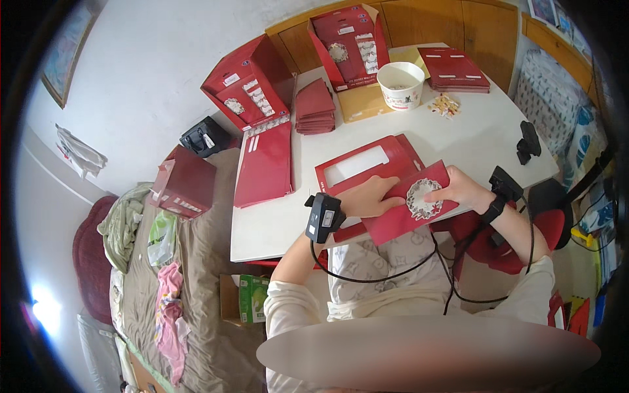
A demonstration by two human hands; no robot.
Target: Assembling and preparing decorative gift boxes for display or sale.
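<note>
A flat dark-red cardboard piece [393, 226] with a white round lacy picture on it is held tilted just above the table's near edge. My right hand [464, 190] grips its right side, with the thumb on the front over the round picture. My left hand [370, 196] is closed at its upper left edge, the thumb lying on the front; its other fingers are partly hidden. Just beyond my left hand lies a red cardboard box [400, 149] with a white rectangular window area, flat on the table. The held piece covers part of it.
The white table [262, 232] bears a flat red stack [265, 160], a pile of red pieces [314, 108], two upright red boxes [246, 85] [347, 49], a white paper bucket [401, 85], small loose bits [444, 106] and another red stack [454, 69]. Cables [386, 280] hang from my wrists.
</note>
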